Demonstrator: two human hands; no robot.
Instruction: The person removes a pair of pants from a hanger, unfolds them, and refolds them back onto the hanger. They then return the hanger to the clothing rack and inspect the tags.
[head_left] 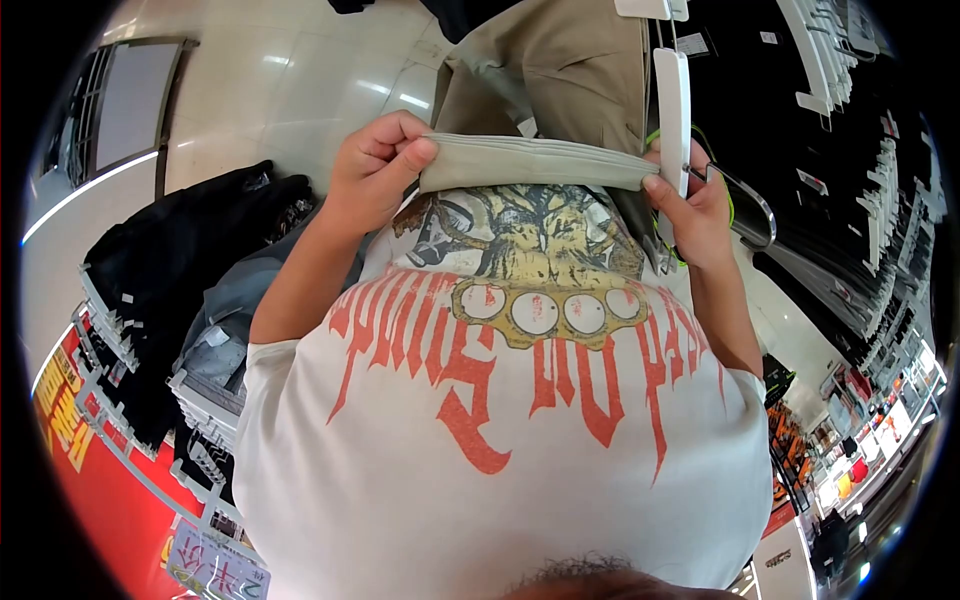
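My left hand (375, 170) grips the left end of the waistband of beige trousers (555, 80), fingers curled over the band. My right hand (690, 205) holds the right end of the same waistband, together with a white hanger (672, 110) that stands upright by the fingers. The waistband (530, 162) is stretched flat between both hands, against my white T-shirt (500, 400) with red lettering and a yellow print. The trouser legs run away from me toward the floor.
A rack of dark folded and hung clothes (170, 270) stands at the left over a red sign (90, 470). Rows of dark garments on white hangers (850, 150) fill the right side. Shiny pale floor tiles (300, 80) lie ahead.
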